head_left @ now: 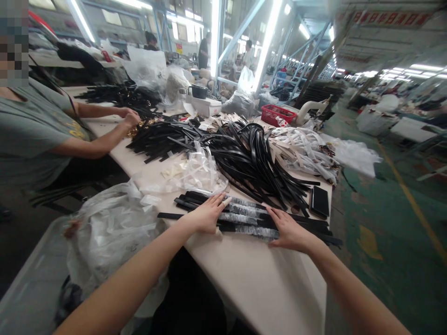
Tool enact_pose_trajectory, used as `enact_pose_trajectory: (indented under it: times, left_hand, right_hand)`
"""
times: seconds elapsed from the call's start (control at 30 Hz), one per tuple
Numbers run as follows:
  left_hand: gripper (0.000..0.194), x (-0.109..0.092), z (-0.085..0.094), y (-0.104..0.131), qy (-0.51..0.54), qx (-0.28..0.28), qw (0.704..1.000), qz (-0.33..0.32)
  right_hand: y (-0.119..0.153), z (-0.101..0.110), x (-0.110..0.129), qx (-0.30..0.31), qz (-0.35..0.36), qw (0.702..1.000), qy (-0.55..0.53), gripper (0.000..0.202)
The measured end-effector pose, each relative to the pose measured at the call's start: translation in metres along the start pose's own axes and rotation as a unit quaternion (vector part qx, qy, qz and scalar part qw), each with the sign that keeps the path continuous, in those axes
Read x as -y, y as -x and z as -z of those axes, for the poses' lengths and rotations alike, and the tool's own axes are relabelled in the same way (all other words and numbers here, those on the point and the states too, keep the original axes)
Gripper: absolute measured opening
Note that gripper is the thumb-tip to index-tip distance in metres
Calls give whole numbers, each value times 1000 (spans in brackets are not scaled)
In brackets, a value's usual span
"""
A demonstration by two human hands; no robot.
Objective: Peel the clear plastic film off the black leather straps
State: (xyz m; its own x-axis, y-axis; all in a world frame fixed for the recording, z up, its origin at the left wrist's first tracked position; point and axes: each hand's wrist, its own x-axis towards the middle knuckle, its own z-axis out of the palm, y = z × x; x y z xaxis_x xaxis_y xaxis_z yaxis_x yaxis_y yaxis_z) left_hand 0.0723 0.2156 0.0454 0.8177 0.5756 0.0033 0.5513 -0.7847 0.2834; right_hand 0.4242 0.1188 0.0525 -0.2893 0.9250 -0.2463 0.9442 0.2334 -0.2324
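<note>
Several black strap bundles [244, 217], their middles wrapped in whitish film, lie side by side across the near part of the table. My left hand [208, 215] rests on their left part, fingers spread. On the right part lies my right hand [289, 229], its fingers also apart. Both palms face down, and neither hand is closed round a bundle. Just beyond them is a large heap of loose black straps [251, 153]. A pile of clear and whitish strips [197, 170] sits behind my left hand.
A black phone [319, 202] lies by the table's right edge [329, 186]. White straps [300, 149] and a red basket [277, 114] are farther back. Plastic bags [115, 228] fill the near left. A person's hands [131, 118] work at the left side.
</note>
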Motion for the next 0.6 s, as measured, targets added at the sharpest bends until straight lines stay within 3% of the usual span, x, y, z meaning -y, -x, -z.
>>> enact_pose_trajectory:
  times: [0.13, 0.27, 0.47, 0.6]
  left_hand:
    - [102, 1, 4, -10, -12, 19, 999, 24]
    - [81, -18, 1, 7, -16, 1, 999, 39]
    - [43, -35, -7, 25, -13, 3, 997, 76]
    - [39, -46, -5, 32, -26, 17, 998, 61]
  right_hand:
    - [3, -1, -2, -1, -4, 1000, 24, 111]
    - [25, -6, 9, -17, 9, 999, 49, 74]
    - [62, -15, -1, 16, -45, 999, 12, 46]
    - [79, -27, -12, -2, -56, 998, -18, 30]
